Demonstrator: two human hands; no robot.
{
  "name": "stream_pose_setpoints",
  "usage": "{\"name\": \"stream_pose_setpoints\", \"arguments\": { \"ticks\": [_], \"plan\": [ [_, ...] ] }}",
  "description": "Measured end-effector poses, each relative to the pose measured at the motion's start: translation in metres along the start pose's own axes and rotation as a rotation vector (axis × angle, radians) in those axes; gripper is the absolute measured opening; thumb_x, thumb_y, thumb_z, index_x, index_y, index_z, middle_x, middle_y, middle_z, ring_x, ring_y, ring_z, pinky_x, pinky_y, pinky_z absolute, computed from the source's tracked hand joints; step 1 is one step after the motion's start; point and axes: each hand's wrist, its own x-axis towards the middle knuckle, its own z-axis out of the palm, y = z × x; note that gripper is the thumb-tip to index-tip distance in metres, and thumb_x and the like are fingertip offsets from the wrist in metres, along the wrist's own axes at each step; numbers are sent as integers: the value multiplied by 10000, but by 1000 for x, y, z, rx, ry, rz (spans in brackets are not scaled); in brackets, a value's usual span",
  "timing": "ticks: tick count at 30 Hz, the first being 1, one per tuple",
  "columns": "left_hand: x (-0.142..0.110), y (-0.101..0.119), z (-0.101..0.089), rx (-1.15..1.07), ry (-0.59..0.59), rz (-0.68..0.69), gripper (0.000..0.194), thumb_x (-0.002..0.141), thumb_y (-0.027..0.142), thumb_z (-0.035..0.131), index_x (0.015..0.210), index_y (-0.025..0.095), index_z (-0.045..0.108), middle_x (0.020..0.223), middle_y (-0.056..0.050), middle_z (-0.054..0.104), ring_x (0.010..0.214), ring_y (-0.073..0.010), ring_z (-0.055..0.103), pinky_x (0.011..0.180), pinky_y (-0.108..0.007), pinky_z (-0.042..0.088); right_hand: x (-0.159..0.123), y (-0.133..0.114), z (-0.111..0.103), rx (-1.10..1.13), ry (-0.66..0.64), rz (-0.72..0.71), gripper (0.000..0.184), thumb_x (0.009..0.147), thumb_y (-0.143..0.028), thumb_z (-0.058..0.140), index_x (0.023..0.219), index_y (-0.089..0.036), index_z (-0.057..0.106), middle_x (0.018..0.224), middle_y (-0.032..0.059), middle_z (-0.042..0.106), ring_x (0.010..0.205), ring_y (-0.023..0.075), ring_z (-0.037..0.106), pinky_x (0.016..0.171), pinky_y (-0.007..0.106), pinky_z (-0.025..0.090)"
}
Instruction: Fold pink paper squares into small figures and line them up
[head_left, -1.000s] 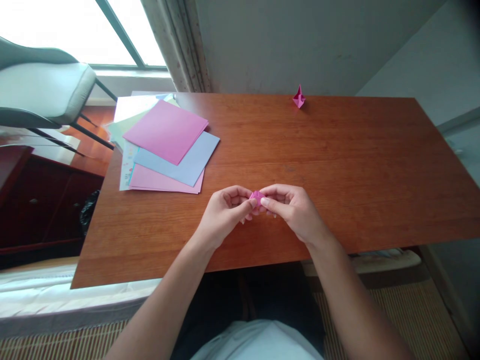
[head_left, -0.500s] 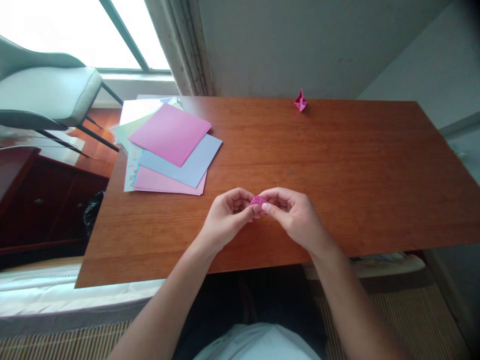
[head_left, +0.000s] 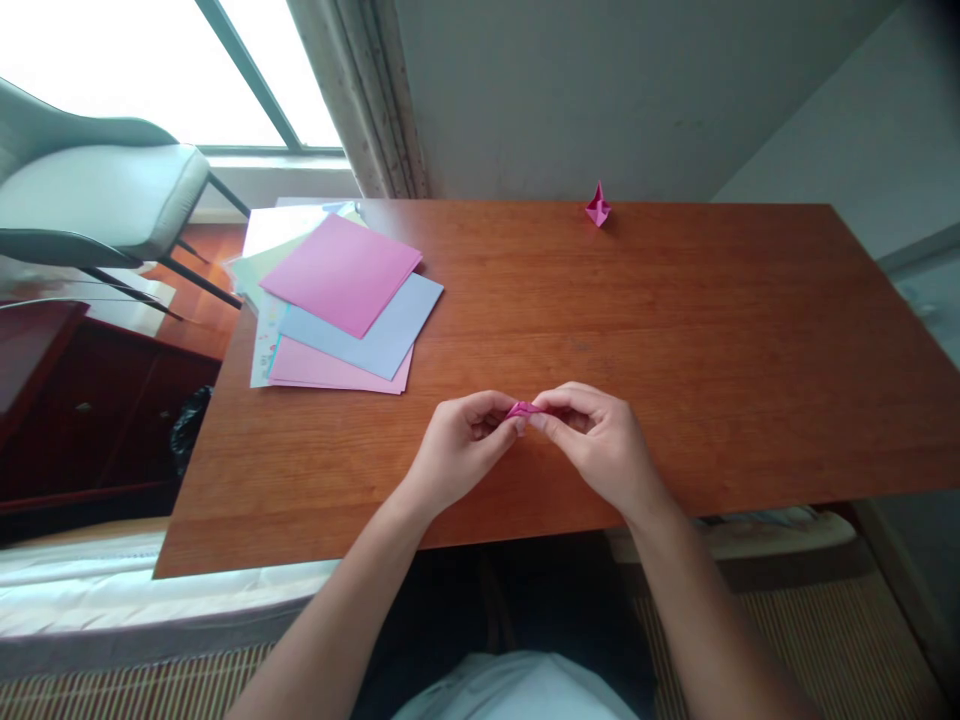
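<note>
The small folded pink paper (head_left: 523,409) is between my two hands, over the near part of the worktop (head_left: 675,340); whether its underside touches the wood I cannot tell. I judge it to weigh next to nothing, so there is no load to carry, only creases to look after. Folded this small, it should feel stiff through the layered middle and softer at the tips, which I would expect to bend or crush under a hard squeeze. Paper like this should not be slippery, so a light pinch ought to do. The best hold, I think, is at the two ends, flat across the layers.

That is roughly where I have it: my left hand (head_left: 463,445) pinches the left end between thumb and fingertips, and my right hand (head_left: 596,440) pinches the right end likewise, the thumb tips close together. My fingers cover much of it, so its full shape is hidden.

Farther out to the left lie pink sheets (head_left: 341,272) overlapping a blue sheet (head_left: 405,315), with paler pink sheets (head_left: 337,370) beneath. Near the far edge sits a pointed pink folded figure (head_left: 598,208), its tip upward, and beyond it the wall (head_left: 555,110).
</note>
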Motion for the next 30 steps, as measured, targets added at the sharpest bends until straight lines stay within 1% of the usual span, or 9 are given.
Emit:
{"name": "stream_pose_setpoints", "arguments": {
  "ticks": [7, 10, 13, 15, 17, 21, 26, 28, 30],
  "plan": [
    [-2, 0, 1, -2, -11, 52, 181, 906, 335, 680, 924, 158, 717, 864, -67, 724, 779, -179, 657, 685, -256, 510, -3, -4, -1, -16, 9, -10, 65, 879, -283, 721, 867, -230, 758, 858, 37, 717, 789, 186, 662, 656, 288, 515],
    [-3, 1, 1, 160, 7, 121, 135, 928, 285, 644, 890, 166, 696, 795, -42, 699, 715, -155, 627, 650, -243, 478, -4, -8, -1, -48, -9, -34, 51, 885, -245, 714, 878, -230, 762, 871, 34, 733, 806, 184, 675, 679, 287, 518],
    [-4, 1, 2, 356, 81, 227, 79, 929, 200, 622, 883, 175, 682, 772, -20, 694, 675, -132, 604, 637, -232, 447, -6, -9, 0, -87, 0, -67, 45, 881, -227, 725, 893, -228, 768, 875, 28, 744, 804, 176, 683, 682, 280, 517],
    [-4, 0, 2, 407, 111, 283, 82, 919, 148, 611, 879, 178, 676, 778, -9, 700, 674, -123, 605, 638, -224, 438, -6, -8, 0, -114, 13, -92, 57, 876, -199, 727, 898, -228, 770, 874, 23, 747, 796, 171, 683, 679, 276, 516],
    [-4, -2, 3, 417, 108, 298, 98, 910, 120, 604, 874, 180, 672, 757, 5, 690, 652, -113, 595, 619, -216, 427, -6, -6, -1, -138, 15, -111, 88, 873, -166, 720, 906, -229, 770, 877, 18, 750, 794, 167, 686, 692, 275, 521],
    [-3, -4, 6, 444, 102, 306, 93, 884, 108, 622, 889, 179, 681, 706, 26, 649, 594, -98, 548, 573, -209, 404, -4, -4, -6, -173, -10, -153, 115, 883, -139, 706, 916, -232, 765, 898, 14, 754, 822, 163, 696, 748, 273, 539],
    [-2, -8, 8, 539, 126, 342, 63, 891, 132, 655, 893, 180, 697, 800, -4, 690, 684, -115, 593, 644, -219, 438, -7, -6, -9, -268, -29, -274, 184, 907, -90, 661, 974, -231, 757, 947, 19, 763, 865, 152, 705, 804, 263, 538],
    [-2, -8, 7, 560, 118, 357, 59, 904, 148, 656, 866, 178, 691, 783, -1, 683, 678, -113, 588, 644, -217, 433, -9, -6, -9, -308, -13, -303, 178, 904, -79, 659, 967, -220, 748, 935, 21, 763, 856, 152, 702, 799, 264, 534],
    [-3, -8, 6, 586, 108, 394, 110, 910, 140, 643, 807, 172, 665, 729, 11, 653, 652, -106, 567, 629, -214, 416, -11, -6, -9, -336, -10, -328, 177, 898, -64, 655, 943, -214, 739, 916, 20, 758, 846, 155, 694, 792, 270, 529]
  ]
}}
